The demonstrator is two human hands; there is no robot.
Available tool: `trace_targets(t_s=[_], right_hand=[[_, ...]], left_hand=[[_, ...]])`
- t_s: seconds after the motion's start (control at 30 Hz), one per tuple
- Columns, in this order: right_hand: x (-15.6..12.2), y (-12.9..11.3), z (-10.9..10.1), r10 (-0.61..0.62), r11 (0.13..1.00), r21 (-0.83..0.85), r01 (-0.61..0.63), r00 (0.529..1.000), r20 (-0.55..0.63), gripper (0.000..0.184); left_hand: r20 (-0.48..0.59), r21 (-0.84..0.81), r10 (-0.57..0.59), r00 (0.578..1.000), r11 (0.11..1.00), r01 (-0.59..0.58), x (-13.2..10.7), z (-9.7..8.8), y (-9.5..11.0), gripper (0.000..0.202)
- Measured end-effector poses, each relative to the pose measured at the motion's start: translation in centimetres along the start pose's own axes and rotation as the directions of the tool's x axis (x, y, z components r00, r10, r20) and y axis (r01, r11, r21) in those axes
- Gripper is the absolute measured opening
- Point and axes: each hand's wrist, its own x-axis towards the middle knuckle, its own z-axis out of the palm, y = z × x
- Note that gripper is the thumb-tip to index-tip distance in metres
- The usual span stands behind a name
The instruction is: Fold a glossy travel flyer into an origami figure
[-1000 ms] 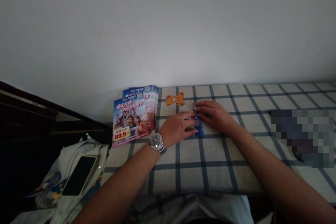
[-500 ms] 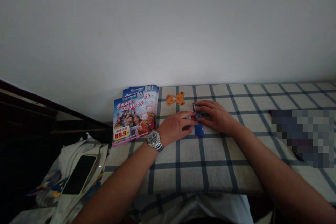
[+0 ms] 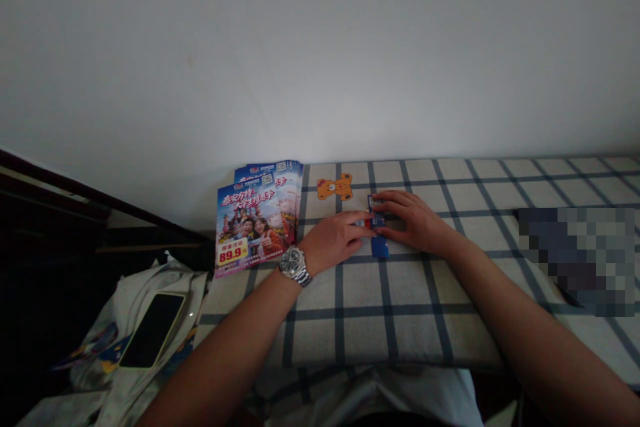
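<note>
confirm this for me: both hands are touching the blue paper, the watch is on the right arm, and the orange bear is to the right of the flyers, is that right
The arm is wrong: the head view shows the watch on the left arm. The left hand and right hand do touch the blue paper, and the orange bear is right of the flyers.

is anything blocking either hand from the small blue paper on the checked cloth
Nothing visible does: fingers of the left hand and the right hand are already at the blue paper. The bear cutout lies farther back, and the stack of flyers sits off to the left.
</note>
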Motion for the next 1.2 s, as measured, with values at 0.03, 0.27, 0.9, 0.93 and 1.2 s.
trace_targets(t_s=[0.03,0.27,0.9,0.93,1.2], right_hand=[[0.00,0.03,-0.01,0.000,1.000,0.002,0.000,1.000,0.003,0.036],[0.04,0.33,0.11,-0.005,1.000,0.023,0.005,1.000,-0.008,0.032],[0.09,0.45,0.24,-0.014,1.000,0.013,0.014,1.000,-0.015,0.033],[0.09,0.46,0.25,-0.015,1.000,0.013,0.016,1.000,-0.015,0.033],[0.10,0.21,0.10,-0.006,1.000,0.010,0.006,1.000,-0.004,0.034]], left_hand=[[-0.003,-0.002,-0.001,1.000,1.000,0.001,0.01,0.01,0.01,0.036],[-0.023,-0.004,-0.001,1.000,1.000,0.001,0.12,-0.07,0.23,0.036],[-0.059,-0.013,0.014,0.998,1.000,-0.015,0.29,-0.06,0.50,0.041],[-0.062,-0.010,0.017,0.998,1.000,-0.018,0.30,-0.07,0.50,0.041],[-0.042,-0.017,-0.004,0.999,1.000,0.004,0.29,-0.07,0.41,0.040]])
